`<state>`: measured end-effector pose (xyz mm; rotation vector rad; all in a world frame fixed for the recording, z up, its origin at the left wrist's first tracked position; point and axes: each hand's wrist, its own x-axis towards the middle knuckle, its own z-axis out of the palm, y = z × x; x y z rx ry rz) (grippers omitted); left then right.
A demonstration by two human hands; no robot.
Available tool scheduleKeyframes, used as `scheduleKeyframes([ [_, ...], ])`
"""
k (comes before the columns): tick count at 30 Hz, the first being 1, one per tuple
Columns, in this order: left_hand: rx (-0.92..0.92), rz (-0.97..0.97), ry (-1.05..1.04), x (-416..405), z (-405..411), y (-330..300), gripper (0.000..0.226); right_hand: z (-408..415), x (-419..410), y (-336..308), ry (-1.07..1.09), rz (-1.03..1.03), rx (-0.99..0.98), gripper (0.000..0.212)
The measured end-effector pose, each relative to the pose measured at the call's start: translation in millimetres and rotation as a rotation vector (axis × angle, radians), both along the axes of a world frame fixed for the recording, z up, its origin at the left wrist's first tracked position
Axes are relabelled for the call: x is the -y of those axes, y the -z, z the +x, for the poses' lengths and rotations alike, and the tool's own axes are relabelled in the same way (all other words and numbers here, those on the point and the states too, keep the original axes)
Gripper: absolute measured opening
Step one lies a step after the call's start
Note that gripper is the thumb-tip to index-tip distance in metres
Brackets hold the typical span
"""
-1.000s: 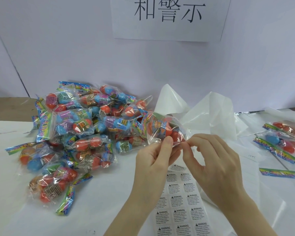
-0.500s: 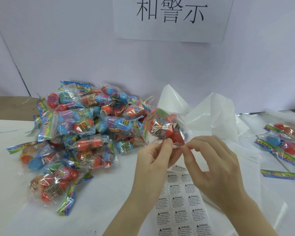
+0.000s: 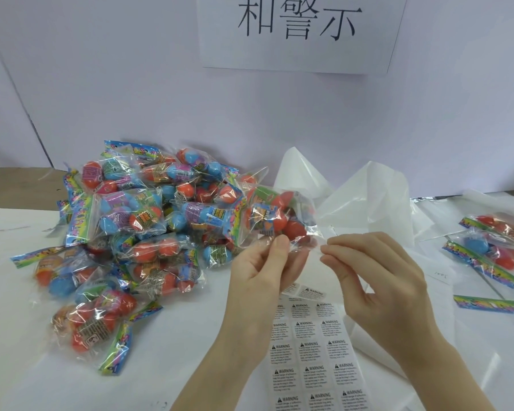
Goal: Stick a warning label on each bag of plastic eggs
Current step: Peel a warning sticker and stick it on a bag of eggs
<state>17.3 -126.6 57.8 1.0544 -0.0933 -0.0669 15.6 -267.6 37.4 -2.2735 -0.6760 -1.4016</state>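
The left hand pinches the lower edge of a clear bag, held up above the table's middle, thumb on the film. The right hand is just beside it, fingertips pressed together in a narrow pinch; whether it holds a label cannot be told. Free room lies along the near left edge and between the hands and the right edge. The bag holds red and orange eggs with printed wraps. A pile of like bags fills the left middle; two bags lie at the right edge. A label sheet by the near edge reads "WARNING" on each sticker. A wall sign shows "和警示".
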Motion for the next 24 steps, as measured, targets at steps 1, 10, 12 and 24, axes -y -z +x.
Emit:
scheduleKeyframes([
  [1, 0.002, 0.001, 0.002, -0.3, -0.1, 0.0, 0.043, -0.2, 0.6, -0.1, -0.007, 0.008, -0.01, 0.02],
  [10, -0.022, 0.001, 0.024, -1.5, -0.1, -1.4, 0.049, -0.9, 1.3, -1.3, -0.032, 0.03, -0.079, 0.018],
  [12, -0.033, 0.003, 0.011, -0.7, -0.3, -1.0, 0.044, -1.5, 1.0, -1.2, -0.029, 0.018, -0.081, 0.018],
  [24, -0.051, -0.003, -0.039, -1.4, -1.7, -3.4, 0.038, -2.8, -0.7, -3.7, 0.066, -0.143, 0.064, 0.013],
])
